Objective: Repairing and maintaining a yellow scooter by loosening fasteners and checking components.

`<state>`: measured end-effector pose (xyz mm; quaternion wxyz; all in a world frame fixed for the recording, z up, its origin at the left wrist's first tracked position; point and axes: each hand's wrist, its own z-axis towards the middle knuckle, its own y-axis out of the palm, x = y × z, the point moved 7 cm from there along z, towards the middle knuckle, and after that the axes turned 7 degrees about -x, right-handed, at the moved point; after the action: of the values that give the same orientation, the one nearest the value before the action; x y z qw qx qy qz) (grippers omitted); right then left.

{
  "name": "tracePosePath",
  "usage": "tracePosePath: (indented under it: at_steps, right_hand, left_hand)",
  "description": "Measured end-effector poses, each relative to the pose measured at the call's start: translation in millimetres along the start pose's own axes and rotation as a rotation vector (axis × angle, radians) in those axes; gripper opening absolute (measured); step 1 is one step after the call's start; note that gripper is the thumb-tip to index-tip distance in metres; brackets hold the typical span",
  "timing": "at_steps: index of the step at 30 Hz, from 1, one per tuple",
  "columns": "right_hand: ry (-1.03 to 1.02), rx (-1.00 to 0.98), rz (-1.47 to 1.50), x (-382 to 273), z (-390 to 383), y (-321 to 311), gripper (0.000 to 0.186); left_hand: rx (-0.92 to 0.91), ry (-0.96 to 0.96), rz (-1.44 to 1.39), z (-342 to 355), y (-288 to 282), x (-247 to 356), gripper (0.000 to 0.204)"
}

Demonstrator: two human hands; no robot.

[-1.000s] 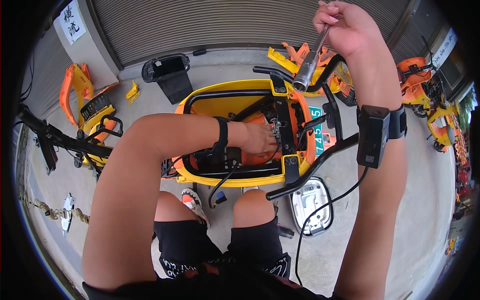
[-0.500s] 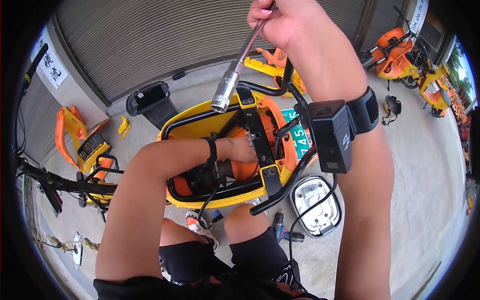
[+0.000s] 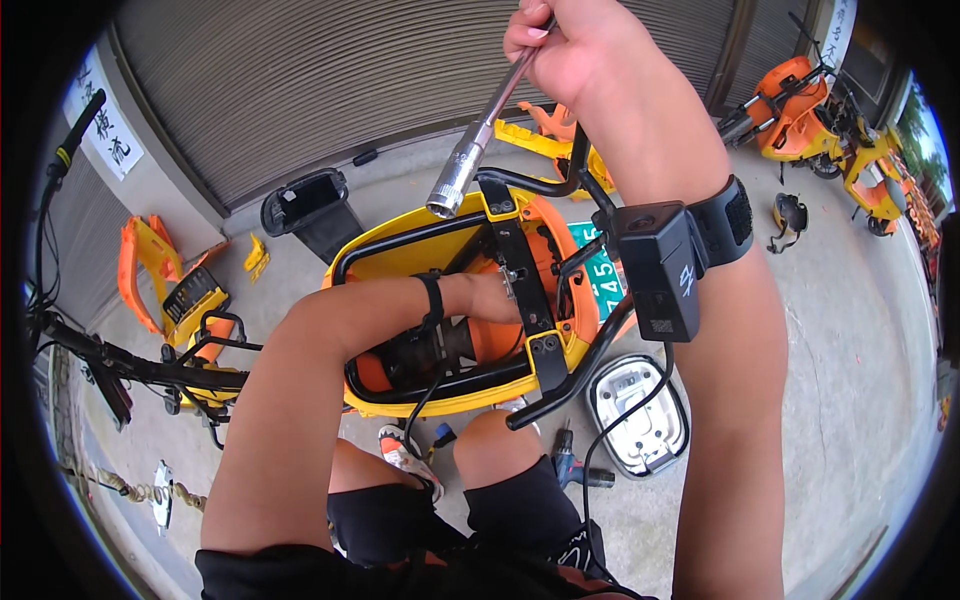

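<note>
Wrench in my right hand, left hand inside the scooter body

Right hand (image 3: 572,42): fingers curled closed around the shaft of a long metal wrench (image 3: 481,132), high in the view, its upper end cut off by the top edge. The socket end points down and to my left, raised over the far side of the yellow scooter body (image 3: 440,402). A black box (image 3: 655,270) is strapped to my right forearm.

Left hand (image 3: 495,296): reaches into the open scooter body, back of the hand up, just beside the metal latch (image 3: 511,281) on the black crossbar (image 3: 524,300). Fingertips appear to pass under the bar; I cannot tell how far the grip is open or whether it has hold of anything. A black band (image 3: 432,300) circles that wrist.

Surroundings: green plate (image 3: 597,262) to the right of the body. White-lined lid (image 3: 637,415) lies on the floor near my right knee, with a drill (image 3: 572,462) just beside it. Black bin (image 3: 325,218) stands beyond the body, toward the shutter (image 3: 400,90). Orange panel (image 3: 142,275) farther left; helmet (image 3: 790,215) well apart on the right.
</note>
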<state>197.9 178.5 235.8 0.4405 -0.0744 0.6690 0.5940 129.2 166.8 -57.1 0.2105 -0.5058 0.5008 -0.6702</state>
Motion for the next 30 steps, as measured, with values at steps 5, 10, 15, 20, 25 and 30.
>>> tracePosePath:
  at_steps: [5, 10, 15, 20, 25, 30]
  right_hand:
    - [-0.022, -0.096, 0.009, 2, 3, 1, 0.005]
    - [-0.054, -0.082, 0.041, 0, -7, 2, 0.011]
    - [-0.036, -0.12, 0.017, -2, -8, 6, 0.009]
    - [-0.066, -0.111, -0.013, -6, -6, 2, 0.009]
    - [-0.005, -0.057, 0.064, -8, 5, -9, 0.01]
    - [0.096, -0.102, 0.0, -18, 37, -25, 0.009]
  left_hand:
    - [-0.154, -0.162, -0.029, 0, 11, -18, 0.035]
    - [-0.272, -0.11, 0.234, -14, -1, -11, 0.027]
    - [-0.668, -0.186, 0.5, -34, -15, -26, 0.026]
    - [-0.652, -0.548, 0.434, -44, -51, -16, 0.025]
    - [-0.609, -0.677, 0.541, -79, -99, 53, 0.02]
    - [-0.031, -0.753, 0.019, -159, -154, 163, 0.012]
